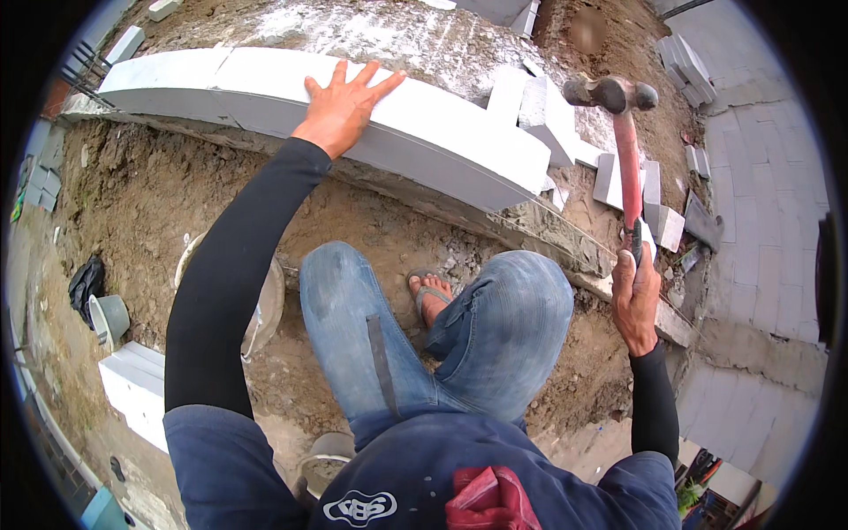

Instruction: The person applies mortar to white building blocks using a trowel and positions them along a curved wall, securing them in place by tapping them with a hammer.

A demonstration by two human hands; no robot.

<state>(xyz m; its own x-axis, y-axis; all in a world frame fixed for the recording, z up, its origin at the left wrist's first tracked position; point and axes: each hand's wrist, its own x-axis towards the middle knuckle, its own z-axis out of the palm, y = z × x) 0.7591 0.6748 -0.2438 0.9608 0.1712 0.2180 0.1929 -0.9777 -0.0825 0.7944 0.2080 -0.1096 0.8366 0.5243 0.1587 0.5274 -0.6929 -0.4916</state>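
Note:
My left hand [343,110] lies with fingers spread on the top of a white lightweight block [442,132] in a low course. That block meets another white block [163,84] to its left, and both rest on a grey concrete footing [548,230]. On the right, my right hand [636,300] is wrapped round the lower handle of a hammer [629,163]. The hammer has a red handle and a worn metal head, raised upright above the right end of the course and apart from the blocks.
Loose white block pieces [543,115] lie on the soil beyond the course's right end. A grey block wall [764,203] stands at far right. To my left are a round tub [265,305], partly behind my arm, a small bucket [109,316] and stacked white blocks [132,384].

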